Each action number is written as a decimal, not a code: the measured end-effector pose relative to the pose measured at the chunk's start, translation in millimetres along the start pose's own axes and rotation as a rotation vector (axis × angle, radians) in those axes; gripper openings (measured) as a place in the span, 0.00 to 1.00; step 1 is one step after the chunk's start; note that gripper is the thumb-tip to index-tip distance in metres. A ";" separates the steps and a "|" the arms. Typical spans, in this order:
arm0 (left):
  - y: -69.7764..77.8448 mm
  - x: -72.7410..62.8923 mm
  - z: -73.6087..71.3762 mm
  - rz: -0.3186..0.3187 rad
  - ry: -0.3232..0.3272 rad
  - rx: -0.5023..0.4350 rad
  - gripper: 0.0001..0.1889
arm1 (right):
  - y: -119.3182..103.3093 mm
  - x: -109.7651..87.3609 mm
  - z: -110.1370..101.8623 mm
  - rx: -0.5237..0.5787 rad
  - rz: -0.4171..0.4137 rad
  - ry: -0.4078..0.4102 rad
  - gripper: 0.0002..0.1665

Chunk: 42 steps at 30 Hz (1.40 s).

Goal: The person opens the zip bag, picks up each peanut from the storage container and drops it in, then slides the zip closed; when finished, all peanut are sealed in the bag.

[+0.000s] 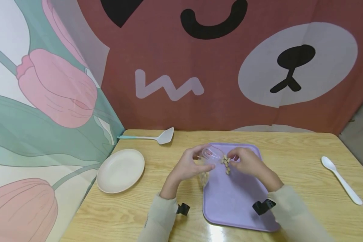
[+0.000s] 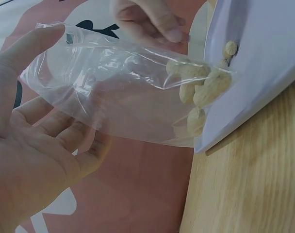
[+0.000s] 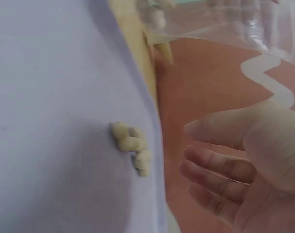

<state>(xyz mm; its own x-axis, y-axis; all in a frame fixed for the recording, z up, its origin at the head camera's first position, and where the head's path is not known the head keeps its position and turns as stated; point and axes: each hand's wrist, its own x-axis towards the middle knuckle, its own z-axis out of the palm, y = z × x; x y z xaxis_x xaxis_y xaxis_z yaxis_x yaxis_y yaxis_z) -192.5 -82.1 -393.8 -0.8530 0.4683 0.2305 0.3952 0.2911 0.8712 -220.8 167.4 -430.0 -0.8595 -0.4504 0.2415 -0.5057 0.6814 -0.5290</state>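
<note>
"Left hand, state?"

"My left hand [image 1: 189, 164] grips the clear bag [image 1: 212, 154] near its mouth, thumb on one side, fingers on the other; position right of and below frame centre. Bagged peanuts [image 2: 213, 87] sit at its far end."

"Right hand?"

"My right hand [image 1: 246, 161] is relaxed, thumb parted from loosely bent fingers, near the loose peanuts [image 1: 226, 161] on the purple tray [image 1: 239, 198], lower right of centre."

"Remaining bench [image 1: 302, 164] items?"

"Plate [image 1: 121, 171] at lower left, spatula [image 1: 165, 136] above it, white spoon [image 1: 341, 179] at lower right."
</note>
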 end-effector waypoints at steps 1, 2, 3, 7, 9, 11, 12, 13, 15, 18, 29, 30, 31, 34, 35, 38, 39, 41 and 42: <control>5.3 -1.4 -1.0 0.000 -0.004 -0.001 0.34 | 1.3 -0.4 3.0 0.000 -0.005 -0.011 0.08; 10.9 -3.0 -2.0 0.000 -0.007 -0.002 0.34 | 2.6 -0.8 6.3 0.003 -0.008 -0.023 0.09; 16.9 -4.7 -2.9 0.001 -0.007 -0.002 0.33 | 3.8 -1.3 9.7 0.004 -0.013 -0.037 0.09; 30.9 -9.1 -4.3 0.003 0.004 -0.001 0.32 | 7.0 -2.6 20.9 -0.007 -0.033 -0.089 0.10; 32.7 -9.7 -3.8 0.003 0.012 -0.001 0.31 | 8.2 -2.2 24.4 -0.003 -0.024 -0.119 0.09; 31.4 -9.3 -3.7 0.003 0.007 -0.006 0.32 | 8.7 -1.4 26.8 0.007 -0.011 -0.142 0.07; 30.2 -8.8 -3.6 0.003 0.004 -0.008 0.32 | 9.2 -0.8 27.8 0.010 -0.005 -0.147 0.07; 27.1 -7.7 -3.4 0.003 -0.001 -0.014 0.32 | 9.9 -0.3 28.5 0.010 -0.007 -0.151 0.06; 17.6 -4.8 -1.9 0.003 -0.006 -0.017 0.33 | 10.8 0.5 29.9 0.010 -0.013 -0.154 0.06; 0.8 -0.4 1.2 0.006 -0.008 -0.016 0.35 | 11.9 0.3 31.2 0.007 -0.006 -0.155 0.05; -14.2 2.3 5.0 0.023 -0.004 -0.003 0.34 | 12.1 -4.4 32.0 0.048 0.007 -0.189 0.06; -14.4 2.2 5.2 0.023 -0.005 -0.001 0.34 | 12.2 -4.8 32.2 0.051 0.005 -0.191 0.05; -14.3 2.2 5.2 0.024 -0.006 0.001 0.34 | 12.3 -5.1 32.4 0.053 0.003 -0.194 0.05; -13.9 2.1 5.3 0.021 -0.010 0.005 0.34 | 12.1 -5.6 33.1 0.059 0.003 -0.201 0.06; -13.7 2.1 5.4 0.020 -0.011 0.006 0.35 | 11.9 -5.8 33.0 0.064 0.005 -0.201 0.06; -7.2 0.5 4.7 0.011 -0.018 -0.004 0.34 | 11.7 -6.4 33.1 0.071 0.007 -0.201 0.06; -1.2 -0.7 3.8 0.006 -0.022 -0.009 0.34 | 11.7 -6.6 33.0 0.074 0.008 -0.202 0.06; 1.0 -0.8 3.3 0.000 -0.029 -0.014 0.33 | 11.6 -6.7 32.6 0.077 0.009 -0.200 0.06; 1.6 -1.0 3.2 -0.002 -0.030 -0.017 0.33 | 11.8 -6.7 32.4 0.076 0.009 -0.198 0.06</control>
<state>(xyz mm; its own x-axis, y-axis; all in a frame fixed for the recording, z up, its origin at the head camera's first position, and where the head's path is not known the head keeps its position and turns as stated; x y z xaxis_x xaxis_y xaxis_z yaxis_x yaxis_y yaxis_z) -190.0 -79.4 -394.0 -0.8429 0.4928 0.2160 0.3879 0.2782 0.8787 -218.6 159.8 -464.1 -0.8290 -0.5541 0.0761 -0.4848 0.6441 -0.5917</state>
